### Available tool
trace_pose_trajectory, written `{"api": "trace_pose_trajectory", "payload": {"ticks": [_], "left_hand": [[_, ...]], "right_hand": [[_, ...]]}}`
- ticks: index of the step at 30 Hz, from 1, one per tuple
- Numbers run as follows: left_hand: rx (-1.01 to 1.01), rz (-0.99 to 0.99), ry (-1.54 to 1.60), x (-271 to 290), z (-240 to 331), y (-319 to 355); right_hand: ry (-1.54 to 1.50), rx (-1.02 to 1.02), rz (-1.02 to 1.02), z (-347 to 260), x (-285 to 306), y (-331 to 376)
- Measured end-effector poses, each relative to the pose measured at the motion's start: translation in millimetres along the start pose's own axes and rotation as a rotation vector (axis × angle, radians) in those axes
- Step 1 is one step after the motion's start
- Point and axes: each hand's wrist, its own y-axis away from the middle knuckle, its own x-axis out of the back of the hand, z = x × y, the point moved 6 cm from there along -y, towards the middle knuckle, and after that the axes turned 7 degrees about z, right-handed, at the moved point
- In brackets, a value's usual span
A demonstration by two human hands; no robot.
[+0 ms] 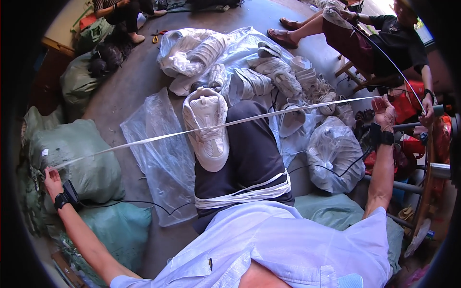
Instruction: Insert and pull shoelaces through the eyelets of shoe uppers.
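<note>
A long white shoelace (269,115) is pulled taut between my widely spread arms. Its left end is in the closed fingers of my left hand (54,182), out by a green sack. The other end is pinched in my right hand (384,114), raised near the person on the right. On my dark-trousered knees lies a white sneaker (208,132), toe toward me. The shoelace crosses it at the lacing; whether it runs through the eyelets I cannot tell. A bundle of loose white laces (245,193) lies across my lap.
Beyond my knees, white shoes (283,79) are heaped on clear plastic, with a filled plastic bag (336,156) at right. Green sacks (79,158) stand at left. One seated person (408,43) is close at right, another (126,14) far left. Scissors (156,36) lie on the floor.
</note>
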Motion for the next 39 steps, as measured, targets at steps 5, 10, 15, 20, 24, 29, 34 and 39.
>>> {"api": "trace_pose_trajectory", "payload": {"ticks": [5,10,15,20,24,29,34,39], "left_hand": [[0.337,-0.008,0.317,35,-32,-11],[0.466,-0.118,0.408,61,-72,11],[0.492,0.042,0.515,94,-69,31],[0.439,0.186,0.340,117,-83,54],[0.464,-0.047,0.239,113,-75,90],[0.488,-0.077,-0.021,-10,-154,197],[0.485,-0.375,-0.157,-130,-198,308],[0.521,-0.731,-0.264,-240,-209,436]], "right_hand": [[-0.169,0.068,-0.019,24,-41,1],[0.556,0.449,-0.079,65,-166,80],[0.705,0.612,-0.663,159,-284,203],[0.858,0.916,-0.966,227,-335,297],[0.955,1.019,-1.105,257,-340,324],[0.971,1.024,-1.190,262,-337,332],[0.982,0.968,-1.227,265,-346,334],[1.137,0.871,-1.169,276,-356,332]]}}
